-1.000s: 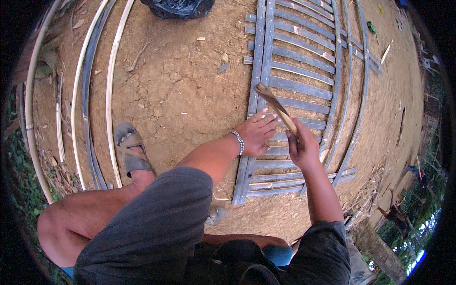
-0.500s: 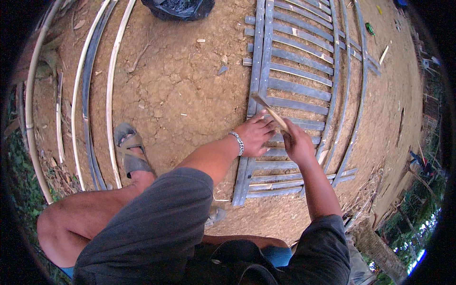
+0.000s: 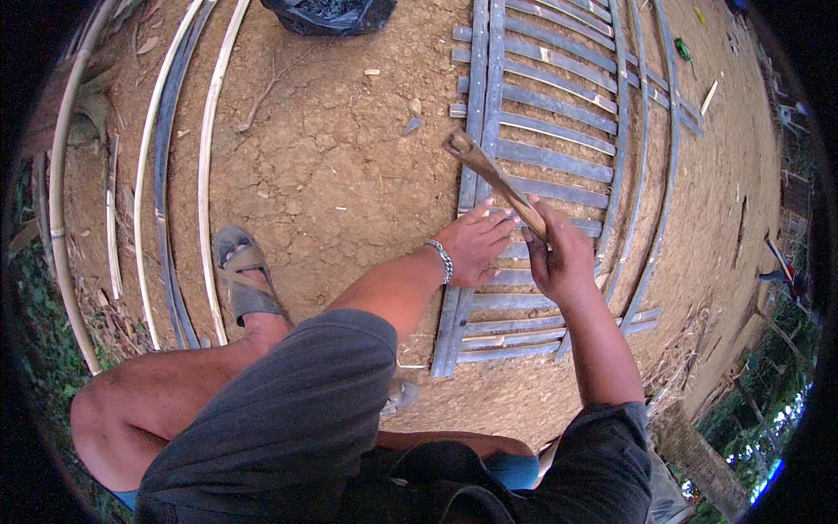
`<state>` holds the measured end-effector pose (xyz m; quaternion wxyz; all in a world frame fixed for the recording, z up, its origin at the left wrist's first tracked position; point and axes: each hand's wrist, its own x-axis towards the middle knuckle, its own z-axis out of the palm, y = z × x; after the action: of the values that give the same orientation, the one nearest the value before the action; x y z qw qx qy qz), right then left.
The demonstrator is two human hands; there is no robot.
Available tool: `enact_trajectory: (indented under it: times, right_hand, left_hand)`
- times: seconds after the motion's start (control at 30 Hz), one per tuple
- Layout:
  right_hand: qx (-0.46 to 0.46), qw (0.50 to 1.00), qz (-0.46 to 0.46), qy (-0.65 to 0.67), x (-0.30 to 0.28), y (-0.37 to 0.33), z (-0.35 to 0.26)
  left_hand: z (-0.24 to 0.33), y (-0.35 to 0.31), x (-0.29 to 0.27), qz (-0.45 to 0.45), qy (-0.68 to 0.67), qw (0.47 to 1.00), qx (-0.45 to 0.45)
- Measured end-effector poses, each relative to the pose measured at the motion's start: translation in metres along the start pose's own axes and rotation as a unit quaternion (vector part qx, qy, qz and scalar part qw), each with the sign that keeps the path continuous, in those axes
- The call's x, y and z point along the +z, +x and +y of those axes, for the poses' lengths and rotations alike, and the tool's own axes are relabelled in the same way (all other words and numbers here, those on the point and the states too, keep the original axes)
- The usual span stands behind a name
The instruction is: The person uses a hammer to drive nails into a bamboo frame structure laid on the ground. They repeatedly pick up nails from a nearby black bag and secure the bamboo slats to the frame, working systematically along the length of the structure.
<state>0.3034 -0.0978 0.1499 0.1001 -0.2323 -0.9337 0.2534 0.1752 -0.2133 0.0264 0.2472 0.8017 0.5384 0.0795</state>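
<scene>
A slatted panel of grey strips, bamboo-like with pale edges, lies on the dirt in front of me. My left hand, with a chain bracelet at the wrist, rests over its left rail with the fingers stretched out. Its thumb is hidden, and I cannot make out anything under the fingertips. Gripped in my right hand is a wooden-handled hammer. The hammer is raised above the panel, its head pointing up and left, past my left fingertips.
Long pale and grey strips and a bamboo pole lie to the left, near my sandaled foot. A black plastic bag sits at the far side. A small green object lies far right.
My right hand has lifted the hammer, so its head is higher and further left. The left hand stays on the rail, its fingers slightly shifted.
</scene>
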Motion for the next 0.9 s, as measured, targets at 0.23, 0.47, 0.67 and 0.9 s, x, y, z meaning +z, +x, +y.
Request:
enact_trajectory:
  times: [0.23, 0.47, 0.67, 0.9]
  right_hand:
    - [0.099, 0.958, -0.23, -0.141, -0.012, 0.001, 0.026]
    - [-0.007, 0.998, -0.057, -0.035, -0.024, 0.02, -0.009]
    - [0.092, 0.973, -0.171, -0.124, -0.028, 0.011, 0.001]
    - [0.117, 0.942, -0.249, -0.191, -0.016, 0.006, 0.015]
  left_hand:
    - [-0.002, 0.003, 0.018, 0.093, 0.03, 0.995, 0.016]
    - [-0.003, -0.001, 0.014, 0.056, 0.017, 0.998, 0.008]
    - [-0.002, -0.002, 0.013, 0.051, 0.017, 0.999, 0.004]
    - [-0.001, 0.001, 0.015, 0.058, 0.005, 0.998, 0.017]
